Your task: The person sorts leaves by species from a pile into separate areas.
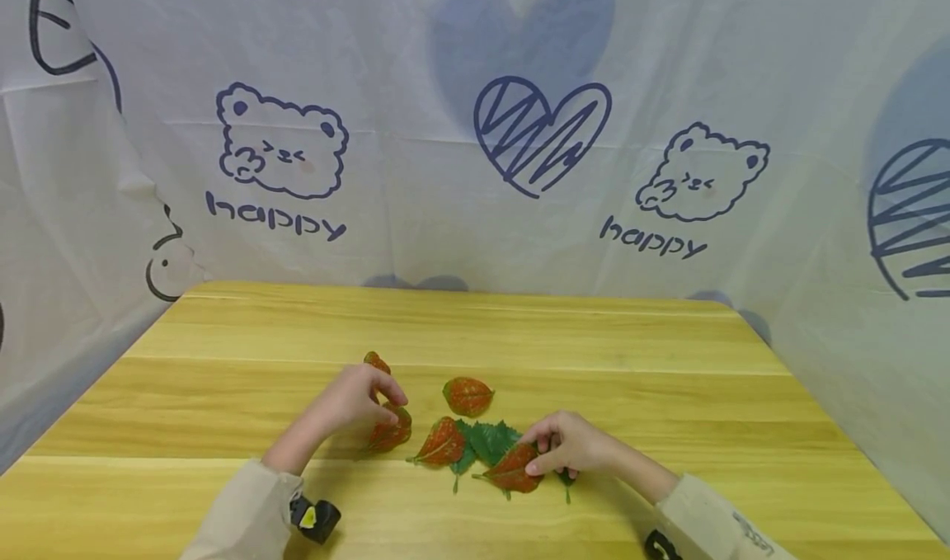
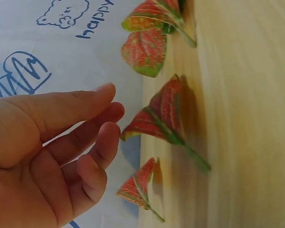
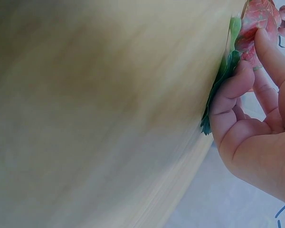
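My left hand (image 1: 361, 395) hovers over a red leaf with green edges (image 1: 393, 432) at the left. In the left wrist view its loosely bent fingers hold nothing, and the nearest red leaf (image 2: 164, 114) stands on the table just beyond the fingertips. My right hand (image 1: 575, 444) pinches another red leaf (image 1: 515, 469) between thumb and fingers, above green leaves (image 1: 491, 440). In the right wrist view the thumb presses on this red leaf (image 3: 254, 28), while a curled finger lies against a green leaf (image 3: 222, 76). The hand partly hides the green leaves.
One more red leaf (image 1: 469, 396) lies farther back, and another (image 1: 441, 443) overlaps the green leaves. Behind the left hand is a small, partly covered red leaf (image 1: 377, 362). A printed white cloth (image 1: 416, 214) hangs behind the wooden table (image 1: 594, 337).
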{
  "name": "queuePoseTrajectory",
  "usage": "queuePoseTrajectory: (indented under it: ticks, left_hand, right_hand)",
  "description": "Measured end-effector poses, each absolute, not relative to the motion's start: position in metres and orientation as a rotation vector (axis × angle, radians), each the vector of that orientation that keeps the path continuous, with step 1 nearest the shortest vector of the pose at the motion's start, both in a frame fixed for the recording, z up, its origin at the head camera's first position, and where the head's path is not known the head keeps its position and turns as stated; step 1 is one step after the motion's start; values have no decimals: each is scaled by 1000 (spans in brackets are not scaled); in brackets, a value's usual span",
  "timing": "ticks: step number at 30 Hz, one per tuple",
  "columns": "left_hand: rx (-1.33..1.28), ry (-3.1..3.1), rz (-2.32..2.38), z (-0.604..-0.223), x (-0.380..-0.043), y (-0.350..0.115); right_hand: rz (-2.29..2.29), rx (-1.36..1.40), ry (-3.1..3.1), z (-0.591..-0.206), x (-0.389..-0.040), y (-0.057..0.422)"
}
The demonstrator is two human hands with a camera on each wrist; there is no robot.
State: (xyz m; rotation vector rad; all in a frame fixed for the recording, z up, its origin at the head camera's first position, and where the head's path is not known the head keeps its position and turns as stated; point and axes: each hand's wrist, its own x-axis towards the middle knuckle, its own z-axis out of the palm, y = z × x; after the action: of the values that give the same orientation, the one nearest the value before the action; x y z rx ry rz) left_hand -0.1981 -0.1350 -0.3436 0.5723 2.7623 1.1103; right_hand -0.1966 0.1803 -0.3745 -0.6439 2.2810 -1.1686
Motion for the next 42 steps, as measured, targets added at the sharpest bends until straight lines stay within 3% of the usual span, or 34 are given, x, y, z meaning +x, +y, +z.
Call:
queuePoseTrajectory:
  ticks: [42]
  left_hand:
    - [373,2673,1024,-356,-203,-137]
  right_hand:
    - [-1270,-655,2356,-365,-197,204]
